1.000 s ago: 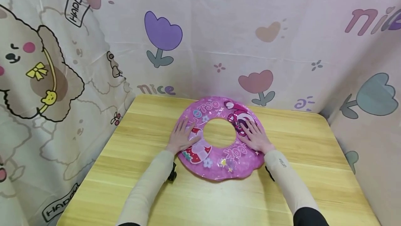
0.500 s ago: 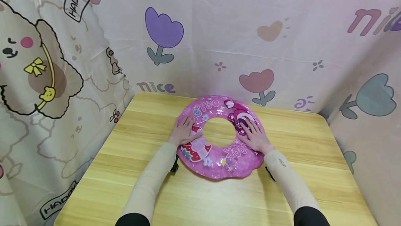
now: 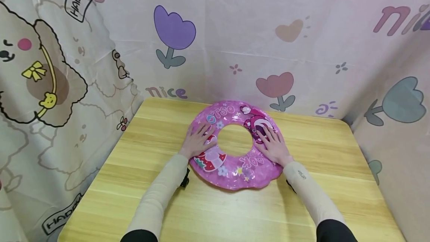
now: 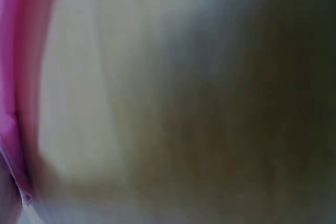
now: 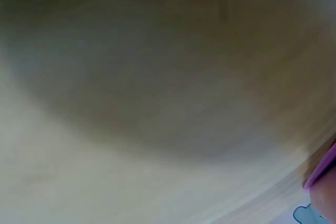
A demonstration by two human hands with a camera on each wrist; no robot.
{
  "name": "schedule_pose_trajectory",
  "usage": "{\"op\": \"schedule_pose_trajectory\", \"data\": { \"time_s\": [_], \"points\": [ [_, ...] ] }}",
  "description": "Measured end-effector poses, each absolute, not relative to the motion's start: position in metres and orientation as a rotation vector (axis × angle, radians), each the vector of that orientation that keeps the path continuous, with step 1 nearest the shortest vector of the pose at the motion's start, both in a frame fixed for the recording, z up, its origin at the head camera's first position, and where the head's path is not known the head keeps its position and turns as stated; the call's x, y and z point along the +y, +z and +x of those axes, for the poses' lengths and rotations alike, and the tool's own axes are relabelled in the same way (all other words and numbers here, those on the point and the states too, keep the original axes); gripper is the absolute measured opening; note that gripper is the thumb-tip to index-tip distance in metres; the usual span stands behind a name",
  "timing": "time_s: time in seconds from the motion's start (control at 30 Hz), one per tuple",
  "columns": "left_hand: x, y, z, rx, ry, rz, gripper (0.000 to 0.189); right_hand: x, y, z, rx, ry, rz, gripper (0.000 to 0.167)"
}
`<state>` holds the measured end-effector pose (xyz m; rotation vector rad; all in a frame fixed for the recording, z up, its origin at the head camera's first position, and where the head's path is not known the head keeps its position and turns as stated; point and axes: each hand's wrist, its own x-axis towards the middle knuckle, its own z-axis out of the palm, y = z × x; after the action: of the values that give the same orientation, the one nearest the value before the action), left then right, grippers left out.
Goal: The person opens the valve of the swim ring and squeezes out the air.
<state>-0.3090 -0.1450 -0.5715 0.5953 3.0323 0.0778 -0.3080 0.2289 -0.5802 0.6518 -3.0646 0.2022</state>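
Note:
A pink inflatable swim ring (image 3: 231, 176), printed with a cartoon bear, strawberries and lettering, lies flat on the wooden table. My left hand (image 3: 197, 141) rests on the ring's left side with fingers spread. On its right side, over the bear print, my right hand (image 3: 273, 147) lies with straight, spread fingers. In the left wrist view the pink edge of the ring (image 4: 16, 77) shows at the left, beside blurred table surface. The right wrist view has a sliver of the ring (image 5: 321, 166) at its right edge. The undersides of both hands are hidden.
The wooden table (image 3: 336, 197) extends around the ring on all sides. Its back edge meets a printed curtain (image 3: 228, 29) with tulips and words, and more patterned cloth hangs at left and right. Black straps (image 3: 185, 178) show at the wrists.
My left hand has shifted slightly on the ring, its fingers turning a little toward the right. The right hand and the ring stay about where they were; the head view has tilted slightly.

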Motion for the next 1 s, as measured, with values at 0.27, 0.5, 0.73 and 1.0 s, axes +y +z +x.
{"op": "schedule_pose_trajectory", "data": {
  "time_s": [0.27, 0.5, 0.73, 1.0],
  "points": [
    [-0.141, -0.569, -0.312, 2.999, 0.123, 0.585, 0.082, 0.229, -0.580, -0.308, -2.990, 0.194, 0.694, 0.066],
    [-0.135, -0.569, -0.319, 2.957, 0.129, 0.565, 0.084, 0.229, -0.580, -0.308, -3.018, 0.196, 0.670, 0.074],
    [-0.131, -0.566, -0.324, 2.956, 0.120, 0.559, 0.084, 0.230, -0.582, -0.311, -2.955, 0.215, 0.677, 0.072],
    [-0.131, -0.565, -0.326, 2.974, 0.118, 0.513, 0.083, 0.228, -0.579, -0.311, -3.065, 0.311, 0.627, 0.077]
  ]
}}
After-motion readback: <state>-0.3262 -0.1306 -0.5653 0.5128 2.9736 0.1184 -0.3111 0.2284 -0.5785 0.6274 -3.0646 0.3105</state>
